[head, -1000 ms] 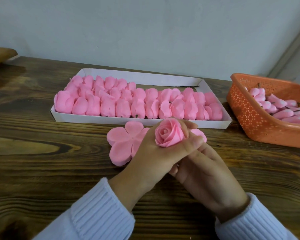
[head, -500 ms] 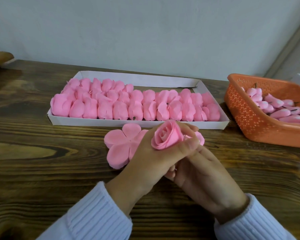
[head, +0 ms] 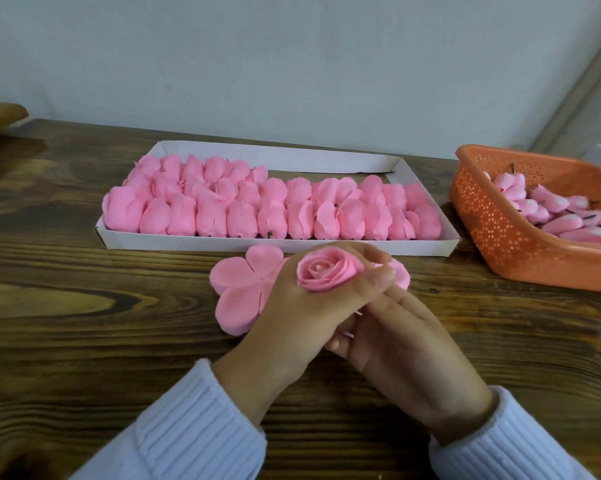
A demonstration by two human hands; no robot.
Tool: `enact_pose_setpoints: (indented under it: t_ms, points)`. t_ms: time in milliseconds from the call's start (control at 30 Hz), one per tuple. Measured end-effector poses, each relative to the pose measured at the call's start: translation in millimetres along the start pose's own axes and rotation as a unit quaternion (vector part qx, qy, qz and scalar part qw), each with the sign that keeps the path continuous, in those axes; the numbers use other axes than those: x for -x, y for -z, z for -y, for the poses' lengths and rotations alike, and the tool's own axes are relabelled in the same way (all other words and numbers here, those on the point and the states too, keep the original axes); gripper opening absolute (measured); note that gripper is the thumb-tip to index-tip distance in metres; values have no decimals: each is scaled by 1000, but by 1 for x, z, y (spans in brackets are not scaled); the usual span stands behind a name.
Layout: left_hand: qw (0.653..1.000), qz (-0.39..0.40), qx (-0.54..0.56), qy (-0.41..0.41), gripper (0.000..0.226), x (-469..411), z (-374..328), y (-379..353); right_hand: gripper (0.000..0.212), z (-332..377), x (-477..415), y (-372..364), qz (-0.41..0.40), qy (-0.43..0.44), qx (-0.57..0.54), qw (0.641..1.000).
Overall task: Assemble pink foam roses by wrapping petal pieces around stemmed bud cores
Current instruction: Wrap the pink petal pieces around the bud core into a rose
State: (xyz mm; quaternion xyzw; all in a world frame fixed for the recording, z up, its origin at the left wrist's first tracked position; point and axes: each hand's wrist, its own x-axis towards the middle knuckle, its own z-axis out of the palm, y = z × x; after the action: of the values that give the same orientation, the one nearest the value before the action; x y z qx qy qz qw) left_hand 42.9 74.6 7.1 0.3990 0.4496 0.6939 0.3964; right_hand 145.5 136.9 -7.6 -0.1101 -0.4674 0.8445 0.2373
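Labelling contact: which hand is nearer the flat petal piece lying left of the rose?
Left. The left hand hides the flat petal piece's right edge while gripping the rose; the right hand sits further right, under the left.

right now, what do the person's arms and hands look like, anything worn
Both arms are in pale white ribbed knit: the left sleeve and right sleeve end at the wrists. The left hand and right hand are bare: no gloves, rings or watch show.
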Motion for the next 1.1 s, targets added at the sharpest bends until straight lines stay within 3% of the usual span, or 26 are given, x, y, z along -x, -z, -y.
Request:
enact_pose_setpoints:
  t_ms: [133,333,433,633,767,967,1100]
  points:
    - [1000,11,16,-19,7,0,1,0,50,1,0,0,3,-4,-1,1000]
    - [1000,13,13,4,16,0,0,0,38,-1,0,1,-10,-2,14,1000]
    - [1000,-1,3,-7,11,-1,2,0,51,0,0,0,3,7,3,1000]
    - [1000,10,14,-1,13,0,1,-1,40,-2,0,-1,-16,8,24,1000]
    - [999,12,7,-29,7,-1,2,-1,50,0,0,-2,4,17,-10,1000]
    - [1000,7,4,-19,5,0,3,-2,30,0,0,-2,11,4,-4,1000]
    - [999,6,-7,-39,4,-1,4,0,40,1,0,-3,1,0,-12,1000]
